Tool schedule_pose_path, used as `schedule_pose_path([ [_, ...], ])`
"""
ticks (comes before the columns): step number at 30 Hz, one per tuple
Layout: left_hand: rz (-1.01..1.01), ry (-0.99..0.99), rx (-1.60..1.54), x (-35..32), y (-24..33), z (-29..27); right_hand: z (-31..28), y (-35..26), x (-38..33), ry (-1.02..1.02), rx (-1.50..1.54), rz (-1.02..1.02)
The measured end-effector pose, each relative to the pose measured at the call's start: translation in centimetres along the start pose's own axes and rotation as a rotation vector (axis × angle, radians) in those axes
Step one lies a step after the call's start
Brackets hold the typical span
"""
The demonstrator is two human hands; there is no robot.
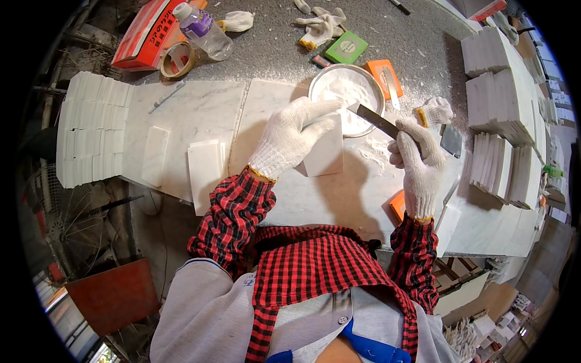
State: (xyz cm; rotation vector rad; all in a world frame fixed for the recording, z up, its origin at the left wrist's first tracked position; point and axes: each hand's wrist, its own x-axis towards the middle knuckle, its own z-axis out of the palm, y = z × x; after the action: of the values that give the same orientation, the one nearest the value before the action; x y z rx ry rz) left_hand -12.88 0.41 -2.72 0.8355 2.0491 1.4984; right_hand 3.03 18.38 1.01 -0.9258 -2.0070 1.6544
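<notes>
In a white knit glove, my left hand [295, 136] grips a white tile [325, 154] by its upper part, index finger stretched toward the bowl. My right hand [417, 151], gloved too, is closed round a flat dark blade like a putty knife [376, 120]. Its tip has white on it and points left, over the near part of a round metal-rimmed bowl [383, 103] of white paste [348, 88]. The blade and the tile are apart. Both lie near the bowl's near edge. The gloved fingers hide part of the tile and of the blade's held end.
White tiles stand in stacks at left [97, 130] and right [490, 103]; a few more [204, 166] lean nearby. Behind are a plastic bottle [206, 36], a tape roll [177, 59], a red box [145, 36], spare gloves [321, 27], a green box [346, 47] and an orange box [382, 74].
</notes>
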Motion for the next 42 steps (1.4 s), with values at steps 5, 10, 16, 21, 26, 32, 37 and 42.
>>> schedule_pose_path([
  [5, -0.031, 0.001, 0.03, -0.2, 0.4, 0.1, 0.5, -0.7, -0.8, -0.007, 0.006, 0.001],
  [10, 0.077, 0.09, 0.037, -0.3, -0.3, 0.6, 0.7, -0.5, -0.9, 0.045, -0.027, -0.069],
  [16, 0.007, 0.068, 0.15, -0.9, 1.0, 0.5, -0.3, -0.6, -1.0, 0.09, -0.012, -0.002],
  [21, 0.069, 0.155, 0.321, -1.6, 1.2, 1.2, 0.2, -1.9, -1.2, 0.048, 0.144, 0.07],
  [26, 0.143, 0.216, 0.297, -2.4, 1.2, 1.8, 1.1, -2.4, -1.7, -0.026, 0.178, 0.084],
  [32, 0.188, 0.25, 0.319, -2.8, 0.9, 2.0, 0.5, -1.9, -1.9, -0.008, 0.133, 0.07],
  [37, 0.273, 0.292, 0.322, -2.9, 0.4, 2.4, 0.3, -2.1, -2.5, 0.018, 0.165, 0.057],
  [42, 0.21, 0.265, 0.335, -3.4, 1.3, 2.5, 1.3, -1.9, -2.9, -0.048, 0.134, 0.075],
])
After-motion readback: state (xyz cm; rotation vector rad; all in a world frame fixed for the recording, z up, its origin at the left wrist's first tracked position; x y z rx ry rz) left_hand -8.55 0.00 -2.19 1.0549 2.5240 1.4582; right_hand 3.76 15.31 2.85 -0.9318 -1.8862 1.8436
